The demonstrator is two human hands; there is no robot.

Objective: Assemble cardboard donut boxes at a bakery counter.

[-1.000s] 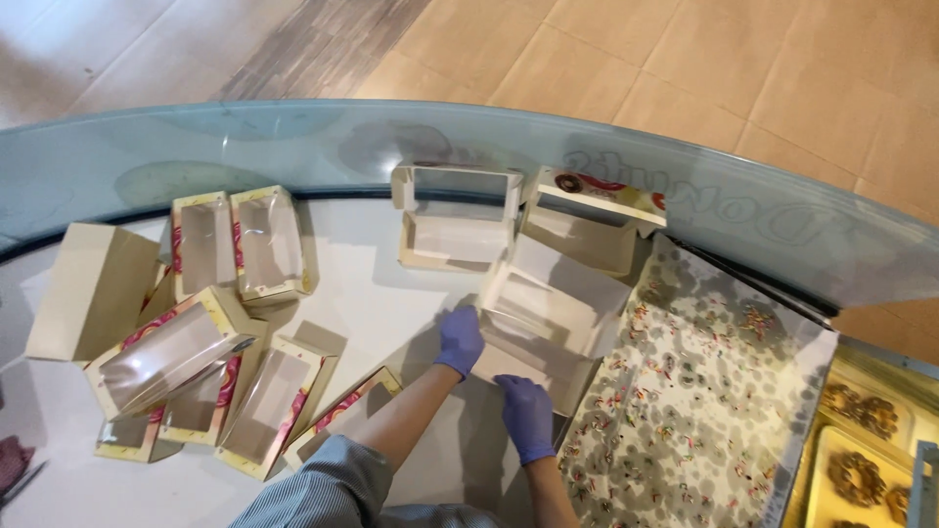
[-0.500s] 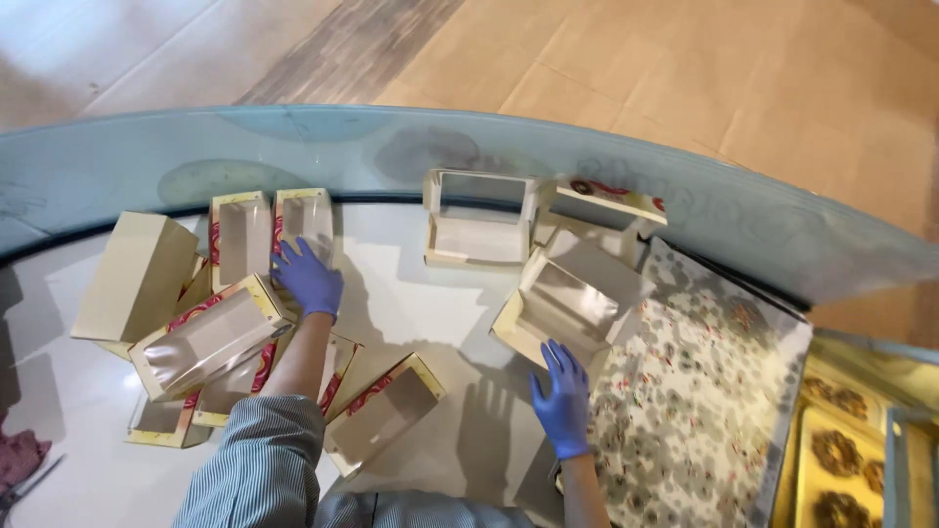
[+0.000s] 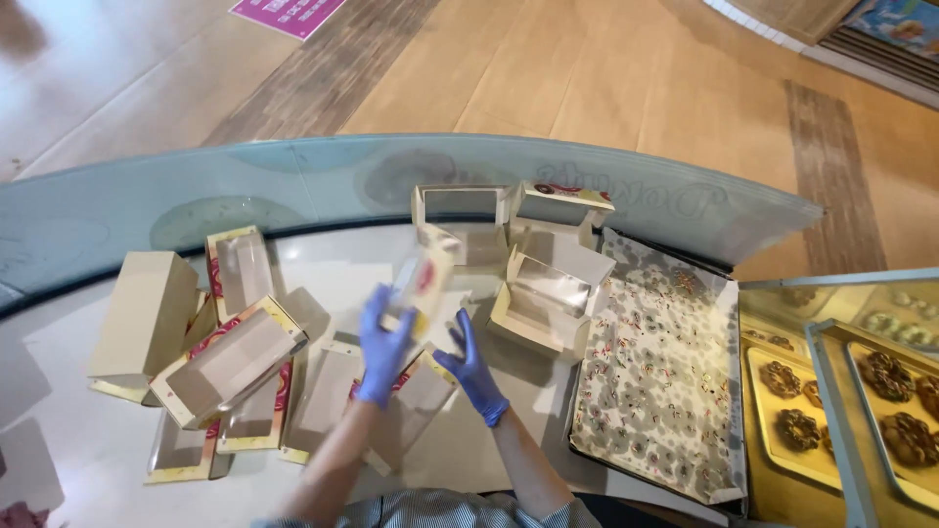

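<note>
My left hand (image 3: 383,350), in a blue glove, grips a small tan carton with a clear window and red trim (image 3: 424,281). The carton is tilted, blurred, and raised above the white counter (image 3: 88,460). My right hand (image 3: 473,369), also blue-gloved, is just right of and below the carton with fingers spread, holding nothing. Whether it touches the carton I cannot tell. Several more windowed cartons (image 3: 231,364) lie in a heap at the left, beside a closed tan box (image 3: 143,323).
Open cartons stand at the back (image 3: 458,209) (image 3: 559,207) and at the middle right (image 3: 544,301). A tray lined with patterned paper (image 3: 657,376) lies to the right. Trays of brown doughnuts (image 3: 794,403) (image 3: 902,406) are at far right. A curved glass screen (image 3: 293,176) rims the counter.
My left hand went to the carton heap at the left, then came back to the middle holding a raised windowed carton. My right hand moved from the tray's edge toward the carton.
</note>
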